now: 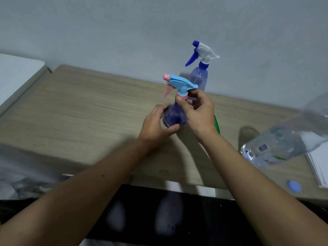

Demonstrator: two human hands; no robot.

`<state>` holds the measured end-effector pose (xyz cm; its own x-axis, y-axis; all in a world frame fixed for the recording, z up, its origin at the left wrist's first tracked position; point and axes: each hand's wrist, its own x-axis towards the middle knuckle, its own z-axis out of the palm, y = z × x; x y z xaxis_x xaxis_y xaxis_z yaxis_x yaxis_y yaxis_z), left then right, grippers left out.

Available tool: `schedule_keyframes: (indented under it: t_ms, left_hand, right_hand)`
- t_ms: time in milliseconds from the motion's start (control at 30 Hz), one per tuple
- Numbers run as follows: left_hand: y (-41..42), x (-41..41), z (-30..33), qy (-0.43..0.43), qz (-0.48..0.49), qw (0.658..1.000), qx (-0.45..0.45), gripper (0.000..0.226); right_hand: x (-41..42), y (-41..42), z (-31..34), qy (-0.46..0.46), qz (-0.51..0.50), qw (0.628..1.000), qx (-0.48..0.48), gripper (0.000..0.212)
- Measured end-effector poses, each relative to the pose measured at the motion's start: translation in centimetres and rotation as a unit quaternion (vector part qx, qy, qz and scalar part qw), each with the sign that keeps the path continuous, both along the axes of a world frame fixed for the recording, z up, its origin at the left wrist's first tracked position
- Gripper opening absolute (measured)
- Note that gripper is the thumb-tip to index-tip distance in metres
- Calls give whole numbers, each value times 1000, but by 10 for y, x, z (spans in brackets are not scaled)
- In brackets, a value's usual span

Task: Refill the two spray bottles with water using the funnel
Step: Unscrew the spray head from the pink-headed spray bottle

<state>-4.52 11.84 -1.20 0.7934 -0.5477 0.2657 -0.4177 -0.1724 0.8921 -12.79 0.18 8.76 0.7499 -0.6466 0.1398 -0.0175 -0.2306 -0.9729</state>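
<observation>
A small purple spray bottle (174, 116) with a light-blue and pink trigger head (179, 84) stands on the wooden table (88, 107). My left hand (156, 125) grips its body from the left. My right hand (197, 110) pinches the pink collar at its neck. Behind it, against the wall, stands a taller purple spray bottle (199, 77) with a white and dark-blue trigger head. A green funnel (216, 124) shows only as a sliver behind my right wrist.
A large clear plastic water bottle (284, 142) stands at the right, close to the camera. A blue cap (294, 186) lies near the table's front edge. White paper (319, 166) is at the far right. A white surface (16, 75) adjoins the table at the left.
</observation>
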Motion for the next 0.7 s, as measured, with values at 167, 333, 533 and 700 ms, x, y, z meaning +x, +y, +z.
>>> schedule_keyframes:
  t_ms: [167, 333, 533, 700]
  left_hand:
    - [8, -57, -7, 25, -20, 999, -17, 85]
    - [14, -115, -12, 19, -33, 999, -11, 85]
    - [13, -153, -12, -2, -66, 998, 12, 91]
    - [12, -157, -14, -3, -59, 998, -1, 91]
  right_hand:
    - [-58, 2, -6, -6, 4, 1000, 9, 30]
    - [-121, 7, -12, 0, 5, 1000, 25, 28]
    - [-173, 1, -22, 13, -15, 999, 25, 32]
    - [-177, 1, -19, 10, -19, 999, 45, 32]
